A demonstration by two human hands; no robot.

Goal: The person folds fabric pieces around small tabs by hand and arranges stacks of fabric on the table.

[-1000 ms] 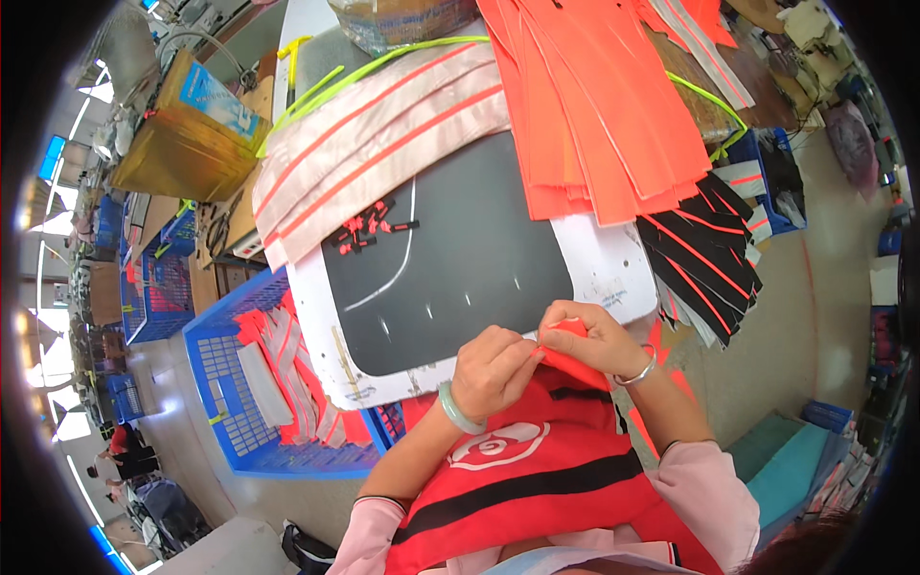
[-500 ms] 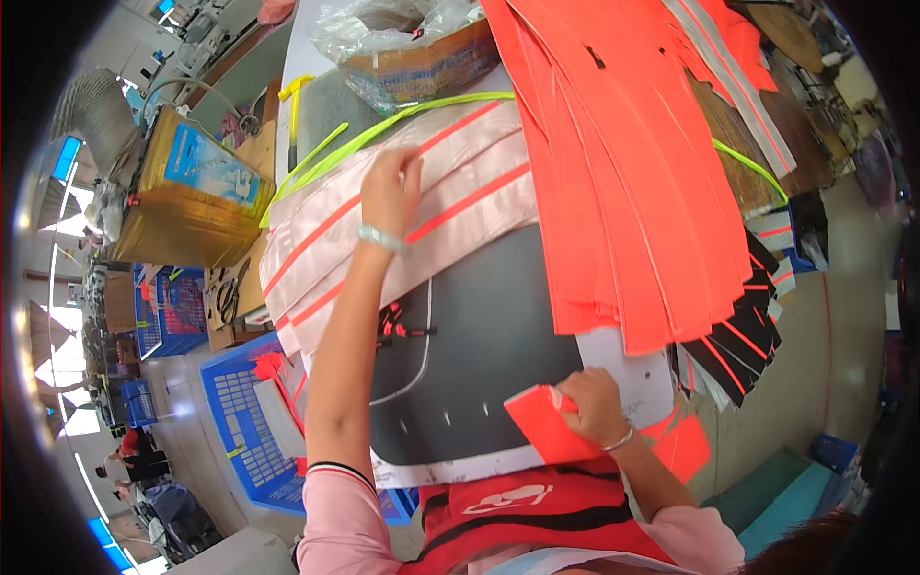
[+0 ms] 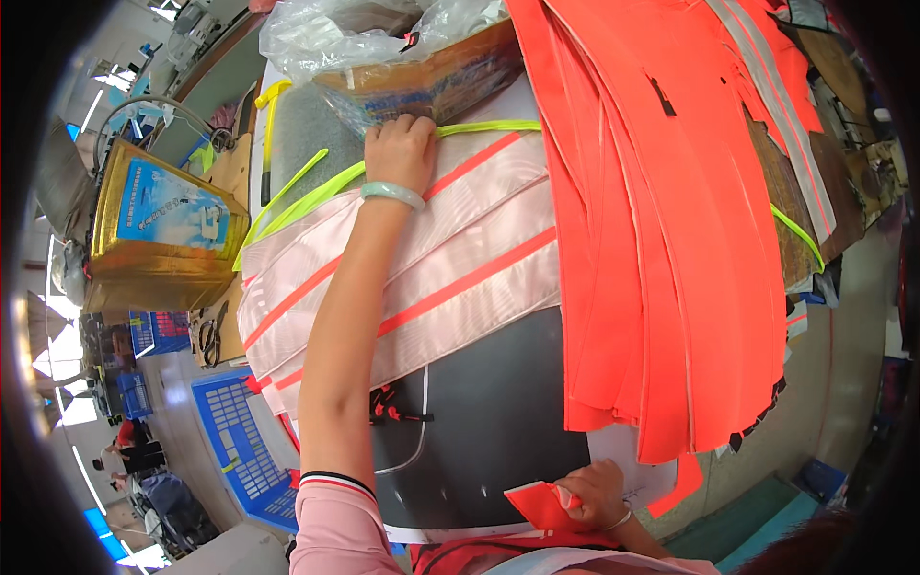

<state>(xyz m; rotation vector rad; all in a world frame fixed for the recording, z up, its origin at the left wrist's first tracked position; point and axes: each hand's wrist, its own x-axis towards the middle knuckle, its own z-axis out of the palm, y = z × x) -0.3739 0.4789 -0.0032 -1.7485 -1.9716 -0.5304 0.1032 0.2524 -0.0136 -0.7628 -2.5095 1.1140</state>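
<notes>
The left hand (image 3: 401, 149) reaches far across the table (image 3: 498, 422), fingers pressed on a yellow-green strip (image 3: 479, 127), perhaps pinching it. Near, the right hand (image 3: 596, 494) pinches an orange fabric piece (image 3: 537, 503).

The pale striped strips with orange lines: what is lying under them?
The pale striped strips lie on a dark mat, its bare part showing nearer the person. What the mat carries beneath them is covered. The left hand rests at their far edge.
</notes>
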